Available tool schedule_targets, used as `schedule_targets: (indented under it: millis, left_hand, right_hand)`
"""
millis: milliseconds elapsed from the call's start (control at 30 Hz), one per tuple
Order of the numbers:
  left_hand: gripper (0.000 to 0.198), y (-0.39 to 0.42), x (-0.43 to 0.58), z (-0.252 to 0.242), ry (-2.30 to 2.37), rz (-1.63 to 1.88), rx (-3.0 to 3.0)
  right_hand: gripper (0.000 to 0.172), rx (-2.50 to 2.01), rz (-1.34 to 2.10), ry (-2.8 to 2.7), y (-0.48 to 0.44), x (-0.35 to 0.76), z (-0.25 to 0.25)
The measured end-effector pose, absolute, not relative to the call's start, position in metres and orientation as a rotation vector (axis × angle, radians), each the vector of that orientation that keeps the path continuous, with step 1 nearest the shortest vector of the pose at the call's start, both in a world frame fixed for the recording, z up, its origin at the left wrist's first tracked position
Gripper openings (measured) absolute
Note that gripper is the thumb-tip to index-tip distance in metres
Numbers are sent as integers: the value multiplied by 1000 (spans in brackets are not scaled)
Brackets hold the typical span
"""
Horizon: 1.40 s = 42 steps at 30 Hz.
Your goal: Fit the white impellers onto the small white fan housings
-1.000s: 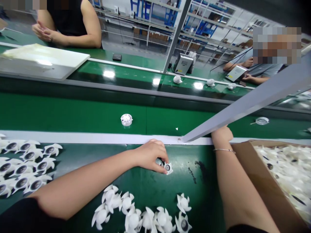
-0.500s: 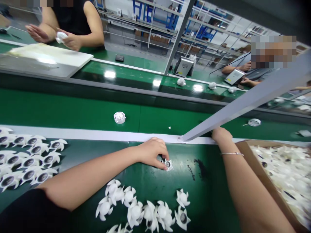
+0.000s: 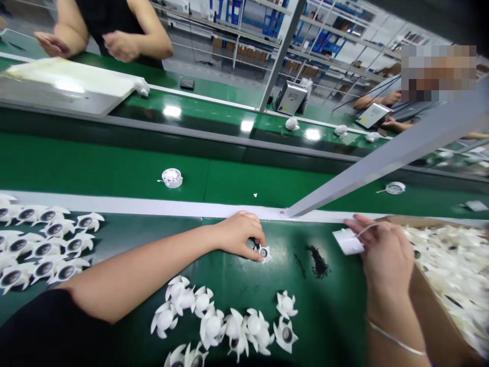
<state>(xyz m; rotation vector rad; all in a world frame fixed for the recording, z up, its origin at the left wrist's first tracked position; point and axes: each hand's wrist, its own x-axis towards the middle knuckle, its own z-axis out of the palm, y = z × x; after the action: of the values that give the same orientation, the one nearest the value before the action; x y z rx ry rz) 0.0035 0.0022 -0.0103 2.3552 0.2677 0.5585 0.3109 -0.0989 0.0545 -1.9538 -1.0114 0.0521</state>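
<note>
My left hand (image 3: 244, 238) rests on the green table, its thumb and fingers closed on a small white fan impeller (image 3: 264, 253) with a dark hub. My right hand (image 3: 385, 250) is raised beside the cardboard box, gripping a white plastic housing (image 3: 348, 241) with a thin white wire. Between the hands lies a pile of small black pieces (image 3: 319, 262), too small to name. Several white impellers (image 3: 212, 326) lie loose in front of me. More impellers (image 3: 46, 248) are set out in rows at the left, their hubs facing up.
A cardboard box (image 3: 424, 293) full of white impellers stands at the right. A grey post (image 3: 355, 168) slants up from the white rail. On the green belt sit two round housings (image 3: 171, 178). Across it, co-workers' hands (image 3: 124, 46) are at another bench.
My right hand has come back from the belt behind the post, bringing the white housing. My left hand stays on the impeller. A co-worker across has put down a white part.
</note>
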Motion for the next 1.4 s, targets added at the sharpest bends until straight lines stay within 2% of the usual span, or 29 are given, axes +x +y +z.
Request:
schedule_targets:
  millis: [100, 200, 300, 467, 533, 733, 867, 1000, 1133, 1167, 1300, 1400]
  left_hand:
    - [30, 2, 3, -10, 255, 545, 2358]
    - [33, 3, 3, -8, 248, 528, 2363]
    - [43, 4, 3, -5, 248, 502, 2370]
    - [67, 3, 2, -3, 242, 516, 2329]
    - [70, 3, 2, -3, 251, 519, 2312]
    - [49, 5, 3, -2, 250, 526, 2306]
    - [48, 6, 4, -4, 244, 551, 2304]
    - [46, 8, 4, -6, 253, 532, 2261]
    - [45, 10, 2, -6, 265, 536, 2218]
    - [47, 10, 2, -6, 265, 538, 2218]
    - [51, 9, 2, -6, 290, 526, 2227]
    - [50, 8, 3, -5, 290, 522, 2224]
  right_hand:
    - [11, -1570, 364, -757, -125, 266, 36]
    - [20, -1528, 492, -772, -136, 226, 21]
    - [21, -1621, 450, -1002, -137, 199, 15]
    - [14, -1688, 254, -1370, -129, 183, 19]
    - [13, -1692, 181, -1519, -126, 181, 18]
    - [15, -1805, -5, -1864, -113, 178, 10]
    - [17, -1802, 245, -1839, -112, 180, 14]
    - [13, -1586, 505, -1843, -121, 186, 26]
    - [38, -1423, 589, -2013, -128, 188, 29]
    - [36, -1405, 573, -2024, -129, 188, 28]
    - [11, -1365, 478, -1947, -128, 185, 20]
    - [10, -1358, 463, -1973, -128, 183, 18]
